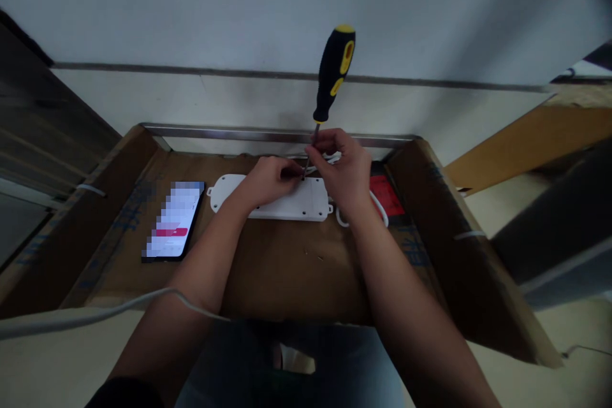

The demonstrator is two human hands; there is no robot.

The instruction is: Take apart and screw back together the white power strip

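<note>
A white power strip (287, 205) lies face down on the cardboard, with several screw holes in its back. My right hand (345, 169) pinches the metal shaft of a screwdriver (335, 73), whose black and yellow handle points up. The shaft leans slightly, and its tip is at a hole near the strip's far edge. Resting on the strip, my left hand (270, 183) has its fingers curled in beside the screwdriver tip. What those fingers pinch, if anything, is hidden. Two tiny screws (320, 257) appear to lie on the cardboard nearer to me.
A cardboard tray (296, 287) with raised sides (459, 255) surrounds the work. On its left lies a lit phone (174, 223). A white cord (380, 207) loops beside a red item (388, 194) at right. Another pale cable (109, 311) crosses the front left, and a metal rail (229, 134) runs behind.
</note>
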